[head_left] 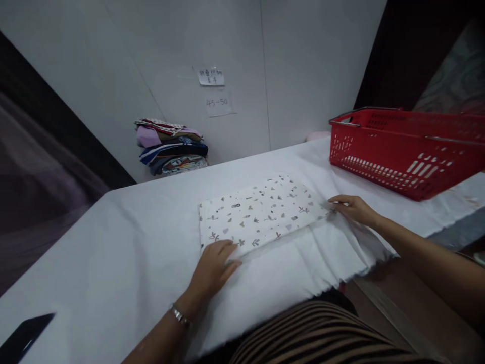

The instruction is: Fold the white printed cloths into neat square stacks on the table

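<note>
A folded white cloth (pixel 261 212) printed with small plant-like motifs lies on the white-covered table. My left hand (pixel 216 265) is at its near left corner, fingers over the print and thumb below the near edge, holding that edge loosely. At the near right corner, my right hand (pixel 352 208) pinches the cloth between thumb and fingers. The near edge runs fairly straight between both hands. What lies beneath the cloth is hidden.
A red plastic basket (pixel 382 162) with metal handles stands at the right. Folded textiles (pixel 172 149) are piled beyond the table's far edge. Paper notes (pixel 217 102) are stuck to the wall. A dark flat object (pixel 28 336) lies at the near left. The white table cover (pixel 94 263) hangs wrinkled in front.
</note>
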A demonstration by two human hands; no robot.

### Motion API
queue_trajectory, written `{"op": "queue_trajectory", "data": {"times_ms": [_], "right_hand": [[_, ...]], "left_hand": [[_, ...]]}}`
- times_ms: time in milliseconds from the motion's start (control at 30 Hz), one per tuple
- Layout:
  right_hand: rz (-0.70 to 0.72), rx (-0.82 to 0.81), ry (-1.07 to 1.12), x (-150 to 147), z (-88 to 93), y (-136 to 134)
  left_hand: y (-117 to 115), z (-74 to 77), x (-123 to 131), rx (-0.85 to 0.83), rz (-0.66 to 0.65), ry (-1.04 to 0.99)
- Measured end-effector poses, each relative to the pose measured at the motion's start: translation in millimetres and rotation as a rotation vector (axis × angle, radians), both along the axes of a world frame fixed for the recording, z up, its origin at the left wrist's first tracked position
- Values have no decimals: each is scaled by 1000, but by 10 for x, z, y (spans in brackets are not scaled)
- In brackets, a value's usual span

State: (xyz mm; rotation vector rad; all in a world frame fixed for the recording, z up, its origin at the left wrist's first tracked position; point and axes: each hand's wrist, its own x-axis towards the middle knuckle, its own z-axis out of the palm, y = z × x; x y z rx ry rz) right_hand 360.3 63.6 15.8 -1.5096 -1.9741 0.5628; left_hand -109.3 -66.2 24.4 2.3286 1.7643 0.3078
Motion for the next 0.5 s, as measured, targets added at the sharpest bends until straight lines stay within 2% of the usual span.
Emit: {"op": "queue_trajectory", "data": {"times_ms": [67,167,400,500], "right_hand": [[30,75,-3,64,-50,-96],[111,166,-59,50,-90,-192],[157,232,-224,50,-88,-176],[191,281,-321,77,-95,-144]], "left_hand": [[-96,-111,3,26,-75,21],[-98,-214,-42,113,-86,25],[-85,-257,-153,445,-154,10],[-118,-269,-205,506,-146,26]]}}
